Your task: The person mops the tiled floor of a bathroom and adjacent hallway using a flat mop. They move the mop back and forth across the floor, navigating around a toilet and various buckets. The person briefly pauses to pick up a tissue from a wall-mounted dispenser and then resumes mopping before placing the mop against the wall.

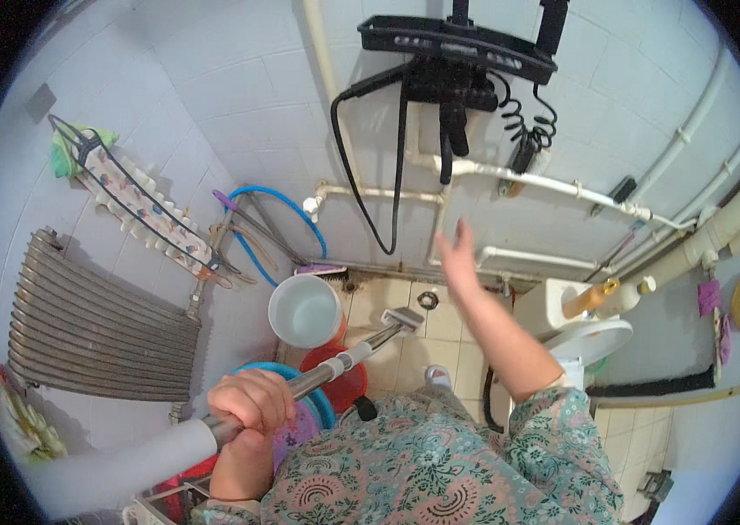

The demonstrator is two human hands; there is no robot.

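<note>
My left hand is wrapped round the metal pole of a long-handled mop. The pole slants from a thick white sleeve at the lower left to a small grey-white head on the tiled floor, beside the round drain. A pale collar sits partway along it. Held out ahead of me, my right hand is empty, its fingers apart. It is nearest the white wall pipes, below the black shower fitting and its hanging hose. What the mop head is made of cannot be made out.
Left of the mop head stand a white bucket of water and a red bucket, with blue-rimmed basins nearer me. A ribbed radiator lines the left wall. On the right are a toilet and bottles on its tank.
</note>
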